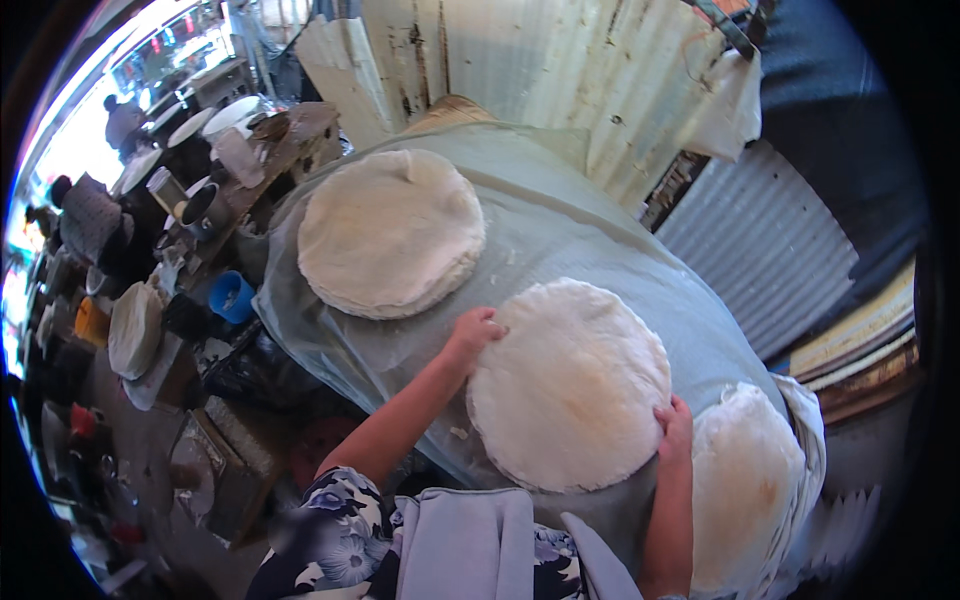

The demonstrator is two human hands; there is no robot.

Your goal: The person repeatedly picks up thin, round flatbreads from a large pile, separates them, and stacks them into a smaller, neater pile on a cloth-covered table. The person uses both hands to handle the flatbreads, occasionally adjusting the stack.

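Observation:
A round white flatbread [570,382] lies in front of me on a table covered with a plastic sheet [540,217]. My left hand [478,336] grips its upper left edge, thumb on top. On the opposite rim, at the lower right, the fingers of my right hand [674,429] hold the edge. Whether more breads lie beneath it is hidden. Farther off to the left stands a stack of similar flatbreads [391,232], the top one slightly folded at its far edge. Close to my right forearm, another pile of flatbreads [742,495] shows a browned patch on top.
Corrugated metal sheets [547,82] rise behind the table, with another sheet [757,247] to the right. Leftward are a blue plastic cup [232,297], a metal pot [205,212], and a pale stack of flatbreads [136,330]. A person [91,217] is farther left.

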